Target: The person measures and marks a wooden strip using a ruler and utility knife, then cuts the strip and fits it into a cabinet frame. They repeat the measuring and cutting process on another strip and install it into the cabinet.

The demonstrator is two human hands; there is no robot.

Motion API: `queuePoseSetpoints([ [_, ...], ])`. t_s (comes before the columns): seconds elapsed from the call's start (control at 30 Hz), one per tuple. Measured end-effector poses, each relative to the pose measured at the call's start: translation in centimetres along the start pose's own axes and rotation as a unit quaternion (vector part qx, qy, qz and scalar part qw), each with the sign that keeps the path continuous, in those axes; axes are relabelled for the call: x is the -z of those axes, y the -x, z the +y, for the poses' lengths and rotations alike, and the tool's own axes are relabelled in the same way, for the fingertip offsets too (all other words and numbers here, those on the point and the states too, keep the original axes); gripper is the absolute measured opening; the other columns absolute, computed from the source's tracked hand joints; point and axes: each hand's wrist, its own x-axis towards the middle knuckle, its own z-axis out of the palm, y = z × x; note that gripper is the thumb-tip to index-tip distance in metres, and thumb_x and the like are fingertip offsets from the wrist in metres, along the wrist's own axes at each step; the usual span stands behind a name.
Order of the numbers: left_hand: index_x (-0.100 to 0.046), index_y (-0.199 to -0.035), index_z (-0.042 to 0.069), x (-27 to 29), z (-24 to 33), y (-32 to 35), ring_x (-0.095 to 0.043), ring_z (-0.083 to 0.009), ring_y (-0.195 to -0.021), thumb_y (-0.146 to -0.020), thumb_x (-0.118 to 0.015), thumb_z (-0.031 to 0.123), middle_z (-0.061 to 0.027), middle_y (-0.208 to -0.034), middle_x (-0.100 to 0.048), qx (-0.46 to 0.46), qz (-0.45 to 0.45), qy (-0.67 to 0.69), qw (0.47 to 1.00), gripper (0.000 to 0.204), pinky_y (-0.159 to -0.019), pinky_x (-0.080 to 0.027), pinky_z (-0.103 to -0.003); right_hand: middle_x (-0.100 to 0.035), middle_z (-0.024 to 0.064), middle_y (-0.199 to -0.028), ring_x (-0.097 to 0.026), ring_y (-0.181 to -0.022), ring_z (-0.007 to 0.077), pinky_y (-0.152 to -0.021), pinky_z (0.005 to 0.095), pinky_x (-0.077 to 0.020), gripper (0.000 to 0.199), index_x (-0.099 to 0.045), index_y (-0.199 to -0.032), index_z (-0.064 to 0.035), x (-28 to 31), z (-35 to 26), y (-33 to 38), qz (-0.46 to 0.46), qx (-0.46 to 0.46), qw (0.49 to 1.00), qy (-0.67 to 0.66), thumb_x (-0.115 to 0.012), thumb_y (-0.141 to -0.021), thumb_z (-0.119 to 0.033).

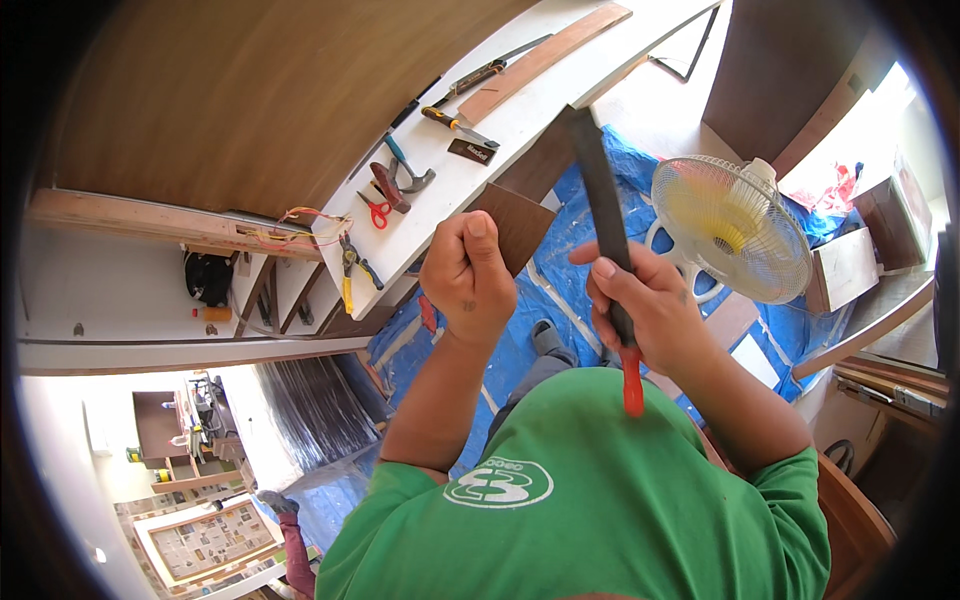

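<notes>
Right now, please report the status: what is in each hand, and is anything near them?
Left hand: holding brown panel. Right hand: gripping file by its blade, red handle below. Panel and file apart in view. Fan beyond right hand.

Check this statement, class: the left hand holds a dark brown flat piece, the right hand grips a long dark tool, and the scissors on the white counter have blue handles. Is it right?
Not quite: the scissors on the white counter have red handles, as the head view shows. The left hand and right hand are described correctly.
</notes>
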Motion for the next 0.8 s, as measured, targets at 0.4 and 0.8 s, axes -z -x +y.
queuePoseSetpoints([
  [0.4, -0.062, -0.085, 0.004, 0.0, -1.6, 0.8, -0.056, -0.0258, -0.057, -0.104, -0.065, 0.020, -0.0072, -0.068, -0.058, -0.119, -0.008, -0.130, 0.984, 0.025, -0.053, -0.043, -0.037, -0.051, 0.0025, -0.075, -0.058, -0.051, 0.0140, -0.044, 0.0291, -0.0436, 0.041, -0.056, -0.138, 0.0043, -1.4, -2.6, -0.6, -0.020, -0.066, 0.995, 0.073, -0.049, -0.107, -0.021],
  [0.8, -0.064, -0.086, 0.004, 0.2, -0.6, 1.4, -0.055, -0.0206, -0.057, -0.104, -0.066, 0.020, -0.0072, -0.069, -0.061, -0.046, -0.034, -0.080, 0.995, 0.024, -0.054, -0.044, -0.034, -0.052, 0.0000, -0.067, -0.053, -0.048, 0.0098, -0.041, 0.0252, -0.0392, 0.020, -0.060, -0.117, -0.0043, -0.1, -4.1, -2.3, 0.013, -0.006, 0.997, 0.082, -0.060, -0.103, -0.018],
])
